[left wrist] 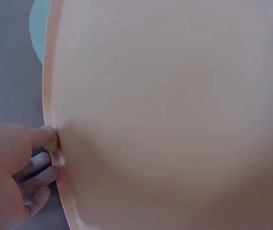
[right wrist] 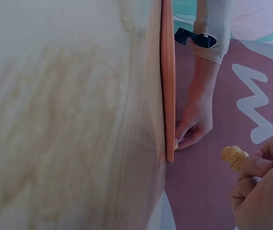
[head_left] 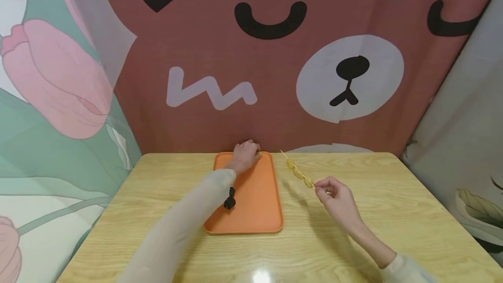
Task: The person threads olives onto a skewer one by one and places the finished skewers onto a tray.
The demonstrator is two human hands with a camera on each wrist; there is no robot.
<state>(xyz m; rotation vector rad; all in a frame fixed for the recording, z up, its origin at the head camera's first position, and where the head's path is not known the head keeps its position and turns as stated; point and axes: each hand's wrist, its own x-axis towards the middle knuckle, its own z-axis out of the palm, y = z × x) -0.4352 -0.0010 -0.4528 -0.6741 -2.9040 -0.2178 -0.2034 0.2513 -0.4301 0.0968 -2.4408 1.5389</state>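
Observation:
At the far end of the orange tray, my left hand pinches a small yellow-brown lump of food at the rim. In the left wrist view, the left hand hides part of that lump. To the right of the tray, my right hand pinches the lower end of a thin skewer above the table. Three yellow lumps are threaded along it, and its bare tip points up and left. The right wrist view shows the golden food beyond the right fingertips.
The tray lies on a light wood-grain table. A black device is strapped at my left wrist. Behind the table hangs a cloth with a printed bear face, and a flower print is at the left.

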